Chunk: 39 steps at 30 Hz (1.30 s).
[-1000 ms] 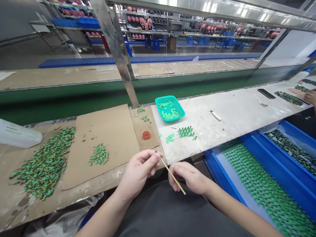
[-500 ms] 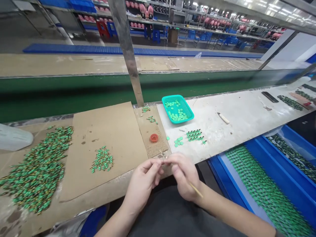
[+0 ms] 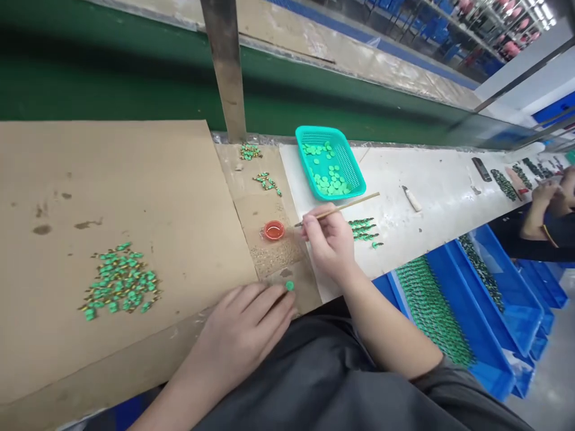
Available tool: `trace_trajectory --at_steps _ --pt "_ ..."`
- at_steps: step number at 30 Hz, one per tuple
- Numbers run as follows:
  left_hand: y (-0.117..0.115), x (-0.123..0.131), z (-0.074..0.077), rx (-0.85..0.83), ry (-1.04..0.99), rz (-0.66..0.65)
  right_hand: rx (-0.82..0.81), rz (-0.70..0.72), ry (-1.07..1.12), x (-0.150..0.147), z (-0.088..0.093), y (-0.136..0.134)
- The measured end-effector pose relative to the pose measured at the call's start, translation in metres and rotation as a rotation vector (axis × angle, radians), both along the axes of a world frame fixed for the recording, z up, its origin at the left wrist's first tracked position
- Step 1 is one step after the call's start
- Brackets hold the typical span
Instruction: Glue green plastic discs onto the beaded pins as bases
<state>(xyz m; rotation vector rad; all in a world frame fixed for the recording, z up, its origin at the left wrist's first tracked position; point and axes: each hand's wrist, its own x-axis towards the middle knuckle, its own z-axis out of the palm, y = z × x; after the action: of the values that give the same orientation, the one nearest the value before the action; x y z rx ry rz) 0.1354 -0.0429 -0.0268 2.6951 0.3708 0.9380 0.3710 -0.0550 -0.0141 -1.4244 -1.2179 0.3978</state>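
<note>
My right hand (image 3: 331, 244) pinches a thin wooden brush (image 3: 348, 205) like a pen. Its dark tip points left, just short of a small red dish (image 3: 274, 231) with some liquid in it. At the bench's near edge rests my left hand (image 3: 251, 323), back up and fingers curled together. A small green disc (image 3: 290, 286) shows at its fingertips; what lies under the fingers is hidden. Beyond my right hand are rows of green pieces with dark stems (image 3: 363, 227), partly covered by the hand.
A turquoise basket (image 3: 362, 182) holds flat green discs. Green-and-gold pieces (image 3: 123, 278) lie heaped on cardboard (image 3: 179, 197), with smaller groups (image 3: 267, 182) near the metal post (image 3: 229, 78). A white-handled knife (image 3: 412, 199) lies to the right. Blue trays (image 3: 476, 341) stand below; another person's hands (image 3: 545, 191) work far right.
My hands have come apart. The right one has moved up beside the red dish, its brush turned into a pen grip. My left hand has lowered to the bench edge. The view has tilted down.
</note>
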Motion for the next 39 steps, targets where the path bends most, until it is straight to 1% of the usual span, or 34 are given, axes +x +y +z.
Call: trace_trajectory --at_steps 2,4,7,12,16,24,28,34,39 --pt "-0.001 0.000 0.000 -0.003 0.001 0.016 0.038 0.030 -0.078 -0.003 -0.003 0.011" --pt "-0.002 0.000 -0.001 -0.016 -0.001 0.030 0.118 0.034 -0.202 -0.005 -0.004 0.020" --pt "-0.003 0.000 -0.002 -0.032 0.000 0.042 0.207 0.043 -0.364 -0.006 -0.006 0.027" --pt "-0.005 -0.001 -0.005 -0.046 -0.004 0.066 0.188 0.102 -0.489 -0.006 -0.008 0.030" --pt "-0.006 -0.002 -0.007 -0.051 -0.015 0.078 0.155 0.093 -0.515 -0.006 -0.009 0.030" --pt "-0.006 -0.001 -0.003 -0.057 -0.021 0.080 0.171 0.114 -0.534 -0.004 -0.013 0.031" --pt "-0.007 -0.001 -0.003 -0.053 -0.024 0.086 0.185 0.112 -0.558 -0.003 -0.015 0.031" --pt "-0.007 -0.002 -0.006 -0.052 -0.007 0.088 0.140 0.121 -0.533 -0.004 -0.015 0.030" --pt "-0.007 -0.003 -0.005 -0.064 -0.001 0.080 0.119 0.110 -0.513 -0.004 -0.014 0.029"
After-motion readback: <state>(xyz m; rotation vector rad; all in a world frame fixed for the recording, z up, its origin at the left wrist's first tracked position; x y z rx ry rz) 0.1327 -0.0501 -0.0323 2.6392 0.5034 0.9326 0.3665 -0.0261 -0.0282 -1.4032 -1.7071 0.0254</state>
